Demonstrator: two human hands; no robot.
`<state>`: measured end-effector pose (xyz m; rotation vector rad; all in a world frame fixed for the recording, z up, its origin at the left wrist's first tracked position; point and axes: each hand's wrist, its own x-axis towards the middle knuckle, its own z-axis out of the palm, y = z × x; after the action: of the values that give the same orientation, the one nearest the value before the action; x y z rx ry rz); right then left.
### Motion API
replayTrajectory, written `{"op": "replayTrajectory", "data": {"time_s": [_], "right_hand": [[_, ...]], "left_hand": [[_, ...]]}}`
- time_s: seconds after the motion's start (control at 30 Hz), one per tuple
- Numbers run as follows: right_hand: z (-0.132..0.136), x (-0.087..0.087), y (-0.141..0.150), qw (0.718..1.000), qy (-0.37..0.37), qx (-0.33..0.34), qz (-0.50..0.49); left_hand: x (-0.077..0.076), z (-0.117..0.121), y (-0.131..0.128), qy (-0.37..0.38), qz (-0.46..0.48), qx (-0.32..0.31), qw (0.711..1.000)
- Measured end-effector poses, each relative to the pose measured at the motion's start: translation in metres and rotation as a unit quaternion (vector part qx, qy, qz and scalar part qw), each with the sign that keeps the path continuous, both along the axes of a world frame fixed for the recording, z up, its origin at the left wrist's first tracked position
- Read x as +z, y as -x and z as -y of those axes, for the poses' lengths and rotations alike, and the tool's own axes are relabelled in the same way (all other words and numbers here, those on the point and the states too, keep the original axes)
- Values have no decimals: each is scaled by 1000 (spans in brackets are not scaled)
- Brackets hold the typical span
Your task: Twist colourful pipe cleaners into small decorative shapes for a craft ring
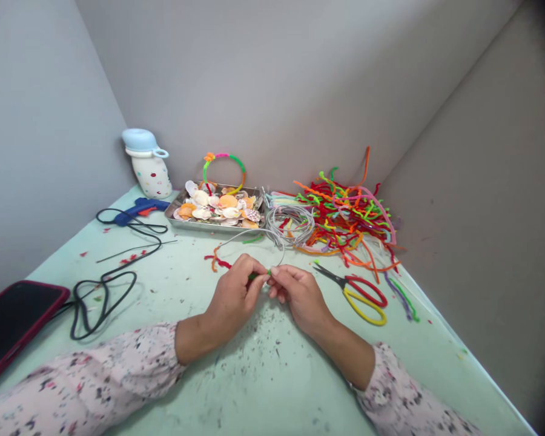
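Observation:
My left hand (234, 292) and my right hand (297, 293) meet at the middle of the pale green table (263, 375), fingertips pinched together. Between them is a green pipe cleaner (255, 275) on a thin grey wire headband (254, 235) that arcs away behind the hands. An orange and red pipe cleaner piece (217, 260) lies just left of my left hand. Red and yellow handled scissors (356, 292) lie right of my right hand.
A metal tray (218, 225) of seashells stands at the back, with a colourful wrapped hoop (224, 169) behind it. Wire headbands (291, 223) and a heap of pipe cleaners (349, 218) lie at the back right. A blue glue gun (138, 211), its black cord (102, 290), a phone (13, 318) and a bottle (148, 162) occupy the left.

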<state>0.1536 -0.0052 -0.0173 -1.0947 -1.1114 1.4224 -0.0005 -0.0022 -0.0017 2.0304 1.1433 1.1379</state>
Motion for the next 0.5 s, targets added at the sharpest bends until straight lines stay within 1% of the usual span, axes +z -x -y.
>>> {"op": "replayTrajectory", "data": {"time_s": [0.5], "right_hand": [[-1, 0, 0, 1000, 16, 8, -7]], "left_hand": [[-1, -2, 2, -33, -52, -16, 998]]}}
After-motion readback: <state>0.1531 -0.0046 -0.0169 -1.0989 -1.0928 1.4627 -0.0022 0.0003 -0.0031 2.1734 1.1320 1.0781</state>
